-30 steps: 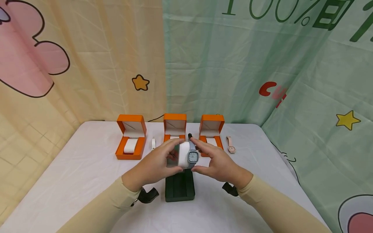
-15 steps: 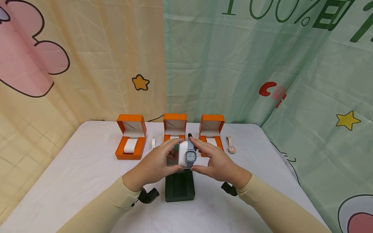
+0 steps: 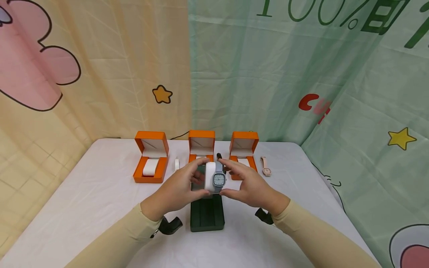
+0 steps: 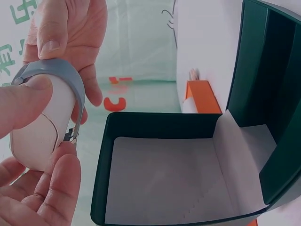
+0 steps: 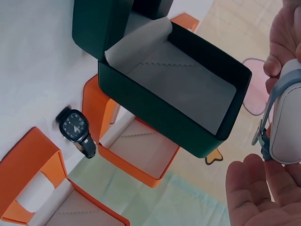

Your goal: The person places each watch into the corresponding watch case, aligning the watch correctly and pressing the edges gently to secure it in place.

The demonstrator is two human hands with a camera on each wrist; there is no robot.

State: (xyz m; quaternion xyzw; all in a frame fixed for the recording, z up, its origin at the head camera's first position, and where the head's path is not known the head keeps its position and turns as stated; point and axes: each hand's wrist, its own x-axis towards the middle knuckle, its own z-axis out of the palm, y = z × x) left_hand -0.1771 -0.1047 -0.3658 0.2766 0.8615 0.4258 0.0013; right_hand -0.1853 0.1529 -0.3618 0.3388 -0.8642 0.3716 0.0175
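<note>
Together, both hands (image 3: 214, 186) round watch cushion (image 3: 210, 177)

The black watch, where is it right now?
In the right wrist view the black watch lies on the white table, between two open orange boxes and behind the dark green box.

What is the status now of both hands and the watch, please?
Left hand grips white cushion. Right hand pinches blue-grey watch wrapped round it. Open dark green box below, empty. Nothing between.
</note>
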